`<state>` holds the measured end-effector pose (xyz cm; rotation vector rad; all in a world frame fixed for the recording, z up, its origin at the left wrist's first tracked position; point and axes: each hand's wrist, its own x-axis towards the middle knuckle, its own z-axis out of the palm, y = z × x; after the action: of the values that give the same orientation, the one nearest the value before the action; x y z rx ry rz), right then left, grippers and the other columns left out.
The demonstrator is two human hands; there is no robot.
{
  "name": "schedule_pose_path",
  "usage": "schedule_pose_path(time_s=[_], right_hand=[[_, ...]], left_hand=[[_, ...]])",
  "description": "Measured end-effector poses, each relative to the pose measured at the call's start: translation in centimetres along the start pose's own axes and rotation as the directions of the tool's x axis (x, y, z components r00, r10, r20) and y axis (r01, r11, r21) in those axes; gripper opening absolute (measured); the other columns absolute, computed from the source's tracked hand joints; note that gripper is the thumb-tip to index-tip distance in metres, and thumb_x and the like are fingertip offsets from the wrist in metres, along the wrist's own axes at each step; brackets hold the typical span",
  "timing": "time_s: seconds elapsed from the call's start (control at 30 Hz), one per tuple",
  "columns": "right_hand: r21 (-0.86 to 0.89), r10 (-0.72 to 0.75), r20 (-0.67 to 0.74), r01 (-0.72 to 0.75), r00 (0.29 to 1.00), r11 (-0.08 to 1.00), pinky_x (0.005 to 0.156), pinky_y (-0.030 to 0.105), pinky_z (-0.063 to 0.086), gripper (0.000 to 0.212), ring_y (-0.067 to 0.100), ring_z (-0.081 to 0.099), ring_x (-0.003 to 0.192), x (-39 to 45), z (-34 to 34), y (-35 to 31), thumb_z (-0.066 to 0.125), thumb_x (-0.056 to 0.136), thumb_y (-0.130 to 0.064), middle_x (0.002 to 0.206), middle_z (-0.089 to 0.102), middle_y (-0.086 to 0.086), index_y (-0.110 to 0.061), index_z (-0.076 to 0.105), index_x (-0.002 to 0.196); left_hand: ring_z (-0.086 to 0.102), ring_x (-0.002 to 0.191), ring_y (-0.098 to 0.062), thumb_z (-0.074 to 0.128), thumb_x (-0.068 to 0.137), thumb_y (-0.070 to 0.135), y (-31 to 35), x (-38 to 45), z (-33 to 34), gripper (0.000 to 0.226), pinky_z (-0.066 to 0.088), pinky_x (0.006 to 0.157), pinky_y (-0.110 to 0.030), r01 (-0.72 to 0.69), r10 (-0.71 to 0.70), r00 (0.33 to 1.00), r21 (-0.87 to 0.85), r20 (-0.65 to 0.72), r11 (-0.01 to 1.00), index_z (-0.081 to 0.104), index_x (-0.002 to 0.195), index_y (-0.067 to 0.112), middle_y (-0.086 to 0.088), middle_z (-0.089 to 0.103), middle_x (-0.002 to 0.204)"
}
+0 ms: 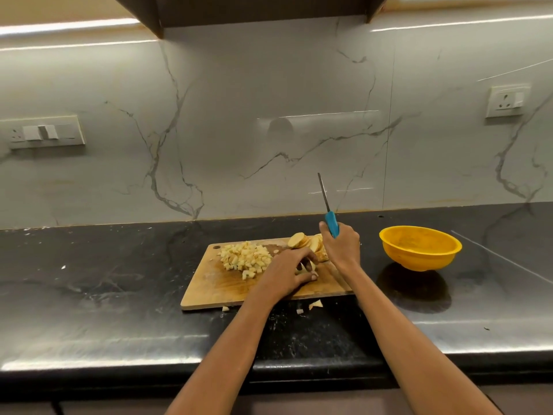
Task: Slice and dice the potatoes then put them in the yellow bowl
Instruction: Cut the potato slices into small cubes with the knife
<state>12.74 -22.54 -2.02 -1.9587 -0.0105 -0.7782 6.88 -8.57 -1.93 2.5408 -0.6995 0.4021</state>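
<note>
Right hand [341, 245] grips a blue-handled knife [328, 206], blade up; left hand [288, 272] curls over pale potato pieces [308, 266] on the wooden board [215, 292]. Matte yellow bowl [420, 247] sits rightward.

A dark, glossy bench [119, 283] carries a wooden cutting board [209, 292] lying under both hands. A yellow bowl [420, 248] stands on the bench to the right of the right hand, and a few potato bits [315, 304] lie just off the board's near edge, beside the left wrist.

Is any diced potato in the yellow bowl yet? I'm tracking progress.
No, the yellow bowl looks empty, while the diced potato sits heaped on the cutting board.
</note>
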Motion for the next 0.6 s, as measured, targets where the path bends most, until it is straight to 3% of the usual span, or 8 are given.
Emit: schedule_pose_path(time_s=[0.07,0.13,0.27,0.33,0.43,0.53,0.6], right_hand=[[-0.006,0.000,-0.004,0.000,1.000,1.000,0.052,0.017,0.034,0.032,0.007,0.040,0.053,0.0,0.0,0.0,0.053,0.095,-0.036,0.066,0.048,0.002,-0.008,0.056,0.081],[-0.014,0.000,-0.010,0.000,1.000,1.000,0.052,0.016,0.033,0.032,0.006,0.041,0.053,0.0,0.0,-0.1,0.053,0.095,-0.037,0.066,0.048,0.000,-0.008,0.057,0.083],[0.001,0.006,-0.009,-0.006,1.000,1.000,0.052,0.017,0.034,0.032,0.007,0.041,0.054,0.0,-0.1,-0.1,0.053,0.095,-0.037,0.067,0.049,0.002,-0.008,0.057,0.082],[-0.002,0.012,-0.005,-0.012,1.000,1.000,0.052,0.016,0.033,0.033,0.007,0.042,0.055,-0.1,-0.2,-0.1,0.053,0.095,-0.037,0.069,0.050,0.003,-0.007,0.057,0.084],[-0.011,0.017,-0.005,-0.017,1.000,1.000,0.053,0.015,0.034,0.033,0.007,0.043,0.057,-0.2,-0.3,-0.1,0.053,0.095,-0.037,0.073,0.051,0.003,-0.006,0.059,0.088],[-0.011,0.020,0.009,-0.020,1.000,1.000,0.054,0.015,0.033,0.033,0.006,0.043,0.057,-0.3,-0.3,-0.3,0.053,0.095,-0.036,0.074,0.051,0.003,-0.004,0.059,0.091],[-0.008,0.026,0.021,-0.025,0.999,1.000,0.054,0.015,0.033,0.032,0.006,0.043,0.057,-0.5,-0.4,-0.5,0.053,0.095,-0.036,0.073,0.050,0.002,-0.005,0.060,0.092]], left_hand=[[0.049,0.103,-0.011,0.060,0.089,0.029,-0.1,0.1,0.2,0.026,0.042,0.093,-0.033,-0.036,0.034,0.999,0.105,0.018,0.994,0.060,0.115,0.026,0.002,0.060,0.111],[0.045,0.108,-0.015,0.056,0.091,0.030,-0.3,0.1,0.5,0.021,0.040,0.094,-0.036,-0.040,0.034,0.999,0.159,0.037,0.986,0.063,0.111,0.026,0.000,0.056,0.116],[0.049,0.101,-0.013,0.055,0.092,0.027,-0.2,0.1,0.4,0.015,0.041,0.091,-0.032,-0.001,0.002,0.999,0.030,-0.043,1.000,0.065,0.101,0.020,0.000,0.058,0.107],[0.053,0.096,-0.011,0.055,0.092,0.024,-0.6,0.1,-0.4,0.015,0.043,0.087,-0.026,0.069,-0.073,0.979,-0.028,-0.191,0.997,0.065,0.101,0.018,0.000,0.060,0.103],[0.055,0.093,-0.009,0.057,0.092,0.021,-2.5,-0.6,-1.9,0.017,0.041,0.079,-0.019,0.264,-0.247,0.886,-0.011,-0.392,0.965,0.068,0.105,0.019,0.000,0.063,0.104],[0.059,0.104,-0.016,0.058,0.091,0.013,-3.7,-1.3,-2.6,0.025,0.044,0.085,-0.025,0.422,-0.393,0.816,-0.028,-0.425,0.906,0.067,0.113,0.019,-0.003,0.067,0.112],[0.058,0.108,-0.018,0.057,0.091,0.008,-3.8,-1.4,-2.4,0.031,0.046,0.089,-0.028,0.455,-0.411,0.800,-0.004,-0.436,0.890,0.064,0.118,0.020,-0.004,0.065,0.116]])
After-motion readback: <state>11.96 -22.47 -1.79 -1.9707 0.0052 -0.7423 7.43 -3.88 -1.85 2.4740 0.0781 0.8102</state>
